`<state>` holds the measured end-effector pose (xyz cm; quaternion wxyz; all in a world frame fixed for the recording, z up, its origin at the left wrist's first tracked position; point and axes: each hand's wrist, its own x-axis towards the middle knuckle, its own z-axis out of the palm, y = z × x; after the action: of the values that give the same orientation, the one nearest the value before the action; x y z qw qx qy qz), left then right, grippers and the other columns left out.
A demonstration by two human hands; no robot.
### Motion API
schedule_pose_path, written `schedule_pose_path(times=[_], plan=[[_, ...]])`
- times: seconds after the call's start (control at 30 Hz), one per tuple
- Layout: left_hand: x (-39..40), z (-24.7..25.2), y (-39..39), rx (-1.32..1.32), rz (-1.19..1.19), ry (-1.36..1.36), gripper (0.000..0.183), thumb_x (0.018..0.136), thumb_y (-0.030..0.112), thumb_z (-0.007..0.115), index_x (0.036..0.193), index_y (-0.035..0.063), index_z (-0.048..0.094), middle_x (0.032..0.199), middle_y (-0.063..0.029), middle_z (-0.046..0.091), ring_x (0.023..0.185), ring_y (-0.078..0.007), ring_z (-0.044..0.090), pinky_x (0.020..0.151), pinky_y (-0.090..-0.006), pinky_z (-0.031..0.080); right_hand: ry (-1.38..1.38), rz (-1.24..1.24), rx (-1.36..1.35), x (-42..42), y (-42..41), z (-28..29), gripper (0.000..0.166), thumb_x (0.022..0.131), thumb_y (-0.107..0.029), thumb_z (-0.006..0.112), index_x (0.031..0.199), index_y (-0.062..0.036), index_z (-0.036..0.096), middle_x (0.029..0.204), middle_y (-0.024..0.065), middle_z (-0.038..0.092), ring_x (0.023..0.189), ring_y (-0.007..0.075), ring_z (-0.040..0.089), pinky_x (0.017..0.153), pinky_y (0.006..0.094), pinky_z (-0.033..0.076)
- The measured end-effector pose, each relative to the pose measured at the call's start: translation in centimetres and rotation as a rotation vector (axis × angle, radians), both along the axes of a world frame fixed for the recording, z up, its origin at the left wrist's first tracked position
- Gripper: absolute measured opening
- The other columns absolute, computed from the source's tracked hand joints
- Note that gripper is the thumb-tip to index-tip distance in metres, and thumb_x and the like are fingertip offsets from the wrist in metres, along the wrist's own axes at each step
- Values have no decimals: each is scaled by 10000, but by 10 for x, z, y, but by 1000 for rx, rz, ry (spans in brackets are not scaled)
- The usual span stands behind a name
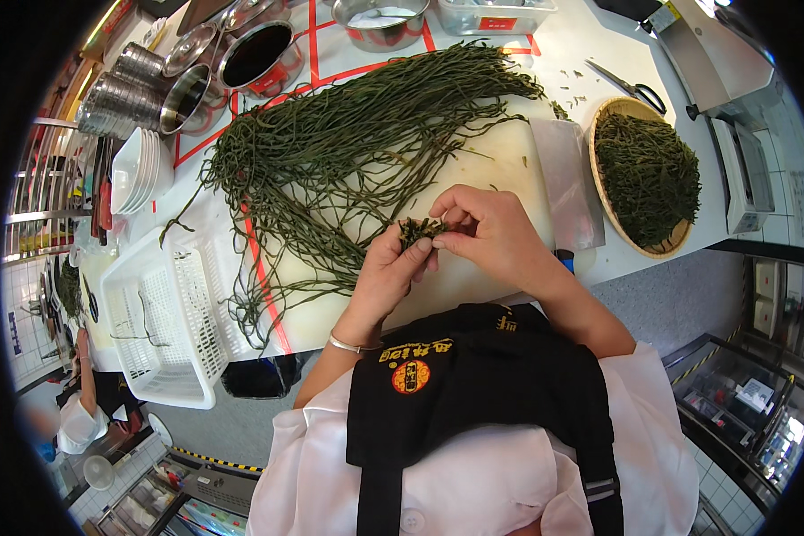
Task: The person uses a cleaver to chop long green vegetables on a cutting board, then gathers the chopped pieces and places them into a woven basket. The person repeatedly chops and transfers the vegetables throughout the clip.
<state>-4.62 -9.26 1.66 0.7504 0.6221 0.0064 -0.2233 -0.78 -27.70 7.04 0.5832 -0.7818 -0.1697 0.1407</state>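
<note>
My left hand [392, 268] is closed around a small bunch of thin dark-green vegetable stems [419, 231], their cut or broken ends poking up past the thumb. The fingertips of my right hand [492, 224] pinch at those ends, right beside my left thumb. A large heap of long, limp green stems [375, 114] spreads over the white cutting board [509, 161], and some strands run from it towards my left hand. Right of the board lies a broad-bladed kitchen knife [566, 184], its dark handle partly covered by my right forearm.
A round woven basket [599, 177] heaped with short green pieces [646, 177] stands at right, below black-handled scissors [633, 87]. At left are a white plastic crate [164, 321], stacked white bowls [141, 174] and steel pots [261, 57]. A co-worker [84, 409] is further left.
</note>
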Motion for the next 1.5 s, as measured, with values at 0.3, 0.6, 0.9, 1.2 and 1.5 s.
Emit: schedule_pose_path(times=[0.3, 0.6, 0.9, 1.2, 1.5], plan=[[6, 4, 15, -201, 90, 47, 249, 899, 272, 617, 865, 37, 542, 680, 14, 472, 572, -76, 387, 527, -215, 330, 110, -181, 135, 16, -4, -26, 113, 830, -80, 630, 879, 21, 632, 671, 52, 625, 584, 98, 573, 565, 247, 479], [-1, 1, 13, -339, 106, 14, 217, 940, 263, 554, 864, 62, 528, 713, 12, 497, 618, -80, 406, 563, -217, 343, 330, 46, 177, -6, 5, -43, 213, 848, -143, 656, 984, 21, 648, 798, 28, 644, 656, 78, 572, 589, 229, 467], [-10, -14, 10, -494, 278, 16, 211, 927, 231, 587, 985, 31, 551, 743, -8, 531, 636, -105, 453, 589, -252, 375, 383, -35, 519, -20, 36, -46, 89, 842, -58, 662, 880, -6, 601, 754, 28, 633, 661, 85, 586, 592, 225, 470], [-10, -14, 5, -312, 317, -29, 222, 891, 187, 641, 1007, 21, 549, 734, 8, 531, 625, -73, 439, 573, -221, 366, -118, -136, 108, -19, 38, -28, 53, 801, 10, 634, 828, 47, 608, 752, 98, 642, 670, 146, 664, 609, 254, 526], [-18, 12, 16, 100, 430, -379, 96, 906, 116, 592, 944, 50, 536, 834, -35, 542, 746, -109, 483, 707, -247, 407, 193, -185, 235, -22, 21, -51, 145, 835, 4, 598, 970, 18, 650, 838, 49, 675, 720, 109, 631, 667, 237, 511]])
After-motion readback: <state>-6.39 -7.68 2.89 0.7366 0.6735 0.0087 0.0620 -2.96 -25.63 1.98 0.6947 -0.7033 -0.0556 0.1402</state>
